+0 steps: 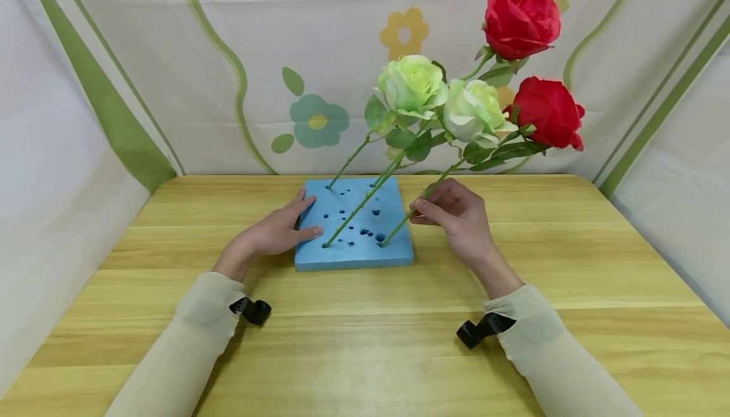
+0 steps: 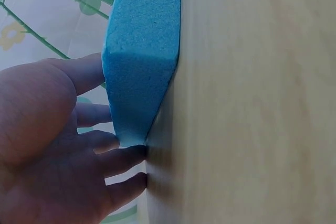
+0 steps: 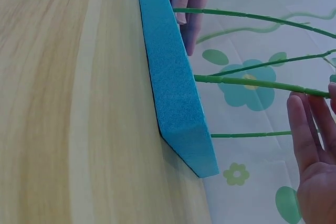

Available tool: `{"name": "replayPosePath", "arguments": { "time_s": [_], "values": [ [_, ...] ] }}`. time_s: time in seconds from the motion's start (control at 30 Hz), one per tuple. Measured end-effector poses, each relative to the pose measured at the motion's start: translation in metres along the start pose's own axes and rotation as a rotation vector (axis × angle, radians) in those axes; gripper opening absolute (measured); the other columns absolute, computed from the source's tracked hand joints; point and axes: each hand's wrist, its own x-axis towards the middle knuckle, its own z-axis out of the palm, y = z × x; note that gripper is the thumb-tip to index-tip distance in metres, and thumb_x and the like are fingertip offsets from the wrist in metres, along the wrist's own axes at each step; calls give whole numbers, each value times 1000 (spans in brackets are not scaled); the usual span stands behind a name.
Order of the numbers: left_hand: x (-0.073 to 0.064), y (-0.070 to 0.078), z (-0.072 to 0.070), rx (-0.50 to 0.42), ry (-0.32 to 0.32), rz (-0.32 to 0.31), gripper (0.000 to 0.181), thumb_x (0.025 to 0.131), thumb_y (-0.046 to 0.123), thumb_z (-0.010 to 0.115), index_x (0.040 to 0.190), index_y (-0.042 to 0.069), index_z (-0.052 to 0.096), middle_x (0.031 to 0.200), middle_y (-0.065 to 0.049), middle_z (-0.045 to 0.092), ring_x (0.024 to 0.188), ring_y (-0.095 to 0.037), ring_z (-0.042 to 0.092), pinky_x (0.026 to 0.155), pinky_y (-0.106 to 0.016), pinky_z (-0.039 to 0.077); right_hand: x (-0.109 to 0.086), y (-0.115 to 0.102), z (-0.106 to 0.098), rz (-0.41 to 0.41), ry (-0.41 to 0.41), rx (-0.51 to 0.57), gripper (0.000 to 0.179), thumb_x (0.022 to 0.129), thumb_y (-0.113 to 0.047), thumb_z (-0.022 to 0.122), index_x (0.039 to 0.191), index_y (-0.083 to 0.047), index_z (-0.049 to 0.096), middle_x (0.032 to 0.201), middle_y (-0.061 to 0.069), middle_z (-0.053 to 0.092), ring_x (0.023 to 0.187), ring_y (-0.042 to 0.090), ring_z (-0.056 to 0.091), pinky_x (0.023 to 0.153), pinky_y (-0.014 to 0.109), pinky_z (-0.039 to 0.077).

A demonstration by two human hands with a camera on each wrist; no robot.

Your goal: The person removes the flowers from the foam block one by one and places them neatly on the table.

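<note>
A blue foam board [image 1: 353, 260] with several holes lies on the table, and artificial roses stand slanted in it. My right hand [image 1: 459, 217] pinches the green stem [image 3: 252, 83] rising from the front right hole; it appears to lead to the lower red rose [image 1: 549, 113]. At the board's left edge rests my left hand [image 1: 276, 230], thumb and fingertips over its top, fingers mostly straight. Another red rose [image 1: 523, 22] leans up from the front left hole. Two pale green roses, one left [image 1: 413, 86] and one right [image 1: 474, 111], cross among the leaves.
The wooden table [image 1: 365, 353] reaches back to a white patterned curtain [image 1: 256, 24], with cloth walls at both sides. Each wrist carries a small black camera, one left [image 1: 251, 310] and one right [image 1: 483, 329]. The rose heads overhang the board's right side.
</note>
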Motion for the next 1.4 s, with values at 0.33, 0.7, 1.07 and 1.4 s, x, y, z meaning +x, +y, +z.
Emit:
{"name": "replayPosePath", "arguments": {
  "time_s": [0.33, 0.7, 1.07, 1.4],
  "values": [
    [0, 1, 1, -9, 3, -4, 84, 111, 41, 56, 172, 9, 9, 179, -16, -12, 166, -43, 1, 133, -63, 11, 0, -1, 0, -36, 20, -20, 7, 99, 6, 69, 98, 0, 63, 93, 2, 79, 85, 18, 79, 80, 39, 67],
    [-1, 2, 1, -9, 14, -4, 82, 111, 39, 56, 172, 8, 9, 179, -17, -11, 166, -44, 1, 133, -64, 11, 5, -7, -12, -107, 84, 77, 15, 99, 10, 66, 97, -4, 64, 94, 4, 79, 85, 21, 80, 80, 39, 67],
    [-2, 2, 0, -12, 11, -3, 83, 111, 40, 56, 172, 9, 8, 179, -16, -13, 166, -45, 0, 132, -65, 10, 10, -15, -25, -152, 99, 138, 16, 99, 11, 64, 98, -5, 67, 93, 5, 77, 86, 21, 80, 80, 37, 68],
    [-1, 0, 2, -29, 7, 7, 84, 110, 41, 56, 172, 10, 9, 180, -14, -12, 166, -43, 0, 133, -65, 11, 9, -18, -32, -98, 197, 143, 15, 97, 11, 67, 101, -2, 73, 100, 7, 78, 77, 22, 80, 74, 36, 67]
  ]
}}
